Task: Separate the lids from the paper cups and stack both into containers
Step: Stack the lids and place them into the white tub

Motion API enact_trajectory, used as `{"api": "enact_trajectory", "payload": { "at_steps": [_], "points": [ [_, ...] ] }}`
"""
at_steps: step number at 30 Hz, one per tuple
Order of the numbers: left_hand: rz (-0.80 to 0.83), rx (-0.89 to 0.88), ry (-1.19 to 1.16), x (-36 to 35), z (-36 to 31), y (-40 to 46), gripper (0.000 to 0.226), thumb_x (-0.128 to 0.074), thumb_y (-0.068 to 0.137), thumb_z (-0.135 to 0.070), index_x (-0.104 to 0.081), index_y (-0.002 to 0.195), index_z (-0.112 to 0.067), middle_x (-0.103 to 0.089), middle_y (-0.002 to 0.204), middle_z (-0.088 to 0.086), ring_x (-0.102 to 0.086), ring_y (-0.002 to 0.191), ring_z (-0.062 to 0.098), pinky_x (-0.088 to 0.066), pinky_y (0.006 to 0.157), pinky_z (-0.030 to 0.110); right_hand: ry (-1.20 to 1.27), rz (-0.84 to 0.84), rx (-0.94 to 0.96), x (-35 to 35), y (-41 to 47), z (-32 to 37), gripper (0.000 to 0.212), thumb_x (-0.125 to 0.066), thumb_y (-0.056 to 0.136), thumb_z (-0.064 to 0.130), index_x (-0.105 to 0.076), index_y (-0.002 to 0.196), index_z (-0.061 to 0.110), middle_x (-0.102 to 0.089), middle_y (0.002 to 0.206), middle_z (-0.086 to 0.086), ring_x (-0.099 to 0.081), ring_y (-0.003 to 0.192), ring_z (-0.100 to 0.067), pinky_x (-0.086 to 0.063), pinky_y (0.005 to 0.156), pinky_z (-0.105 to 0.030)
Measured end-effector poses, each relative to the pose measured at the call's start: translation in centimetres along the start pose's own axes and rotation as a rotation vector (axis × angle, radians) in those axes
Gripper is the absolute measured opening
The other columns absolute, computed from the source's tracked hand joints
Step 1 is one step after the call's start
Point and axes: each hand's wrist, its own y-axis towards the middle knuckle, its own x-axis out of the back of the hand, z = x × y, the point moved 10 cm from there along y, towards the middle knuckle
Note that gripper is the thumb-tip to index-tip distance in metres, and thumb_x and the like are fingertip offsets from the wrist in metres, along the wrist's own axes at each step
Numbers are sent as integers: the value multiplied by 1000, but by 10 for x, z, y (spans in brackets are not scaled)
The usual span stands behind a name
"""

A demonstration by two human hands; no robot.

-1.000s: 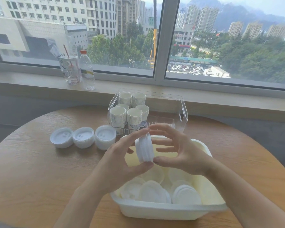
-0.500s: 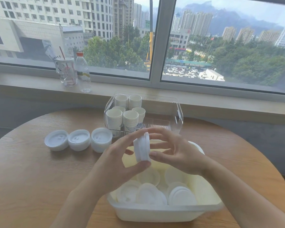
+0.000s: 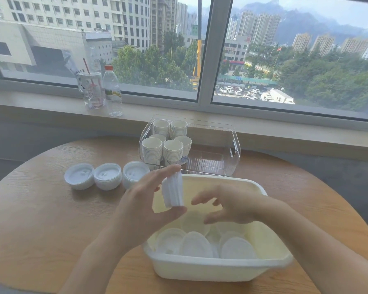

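Note:
My left hand [image 3: 145, 205] pinches a small stack of white lids [image 3: 173, 192] on edge between thumb and fingers, above the left side of the cream tub [image 3: 221, 269]. My right hand [image 3: 227, 203] hovers just right of the stack, fingers curled and apart, holding nothing. Several loose white lids [image 3: 197, 244] lie in the tub's bottom. Three lid piles [image 3: 107, 176] sit on the table to the left. Stacks of paper cups [image 3: 172, 150] stand in the left part of a clear plastic container [image 3: 232, 149] behind the tub.
The round wooden table [image 3: 40, 219] carries everything. On the windowsill behind stand a clear cup with a red straw [image 3: 91, 90] and a water bottle [image 3: 113, 91]. The clear container's right half holds nothing.
My right hand has let go of the lid stack and drawn away to the right and slightly down. My left hand alone keeps the stack.

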Motion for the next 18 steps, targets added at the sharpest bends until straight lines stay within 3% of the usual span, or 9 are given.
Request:
{"api": "enact_trajectory", "payload": {
  "at_steps": [4,6,10,14,18],
  "points": [
    [-8,11,45,5,3,-5,85,-92,74,-43,-46,143,-58,-52,140,-40,-50,130,-12,-34,100,3,-149,169,-2,-41,14,-7,60,-80,90,33,-56,145,38,-59,142,9,-51,127,-13,-41,106,-30],
    [-7,16,57,6,6,-7,86,-92,74,-42,-45,144,-59,-52,140,-40,-50,130,-12,-37,101,9,-157,236,10,-55,16,-6,57,-78,92,30,-57,145,33,-61,140,9,-52,128,-13,-41,107,-31],
    [18,45,33,3,12,-10,87,-93,74,-39,-45,143,-62,-52,138,-40,-53,128,-6,-43,103,22,22,304,23,-68,16,0,30,-64,102,37,-66,131,31,-71,126,11,-63,117,-11,-49,103,-32],
    [20,49,21,1,14,-10,86,-93,74,-39,-45,143,-60,-54,138,-39,-53,129,-6,-42,104,23,116,235,65,-64,18,6,19,-79,91,34,-69,108,31,-72,106,10,-67,100,-13,-53,88,-30],
    [17,45,31,2,15,-10,86,-93,73,-42,-47,143,-60,-56,137,-36,-54,127,-6,-43,102,20,172,-91,124,-21,20,4,10,-84,87,25,-76,92,24,-75,88,8,-68,82,-7,-48,72,-14]
  ]
}}
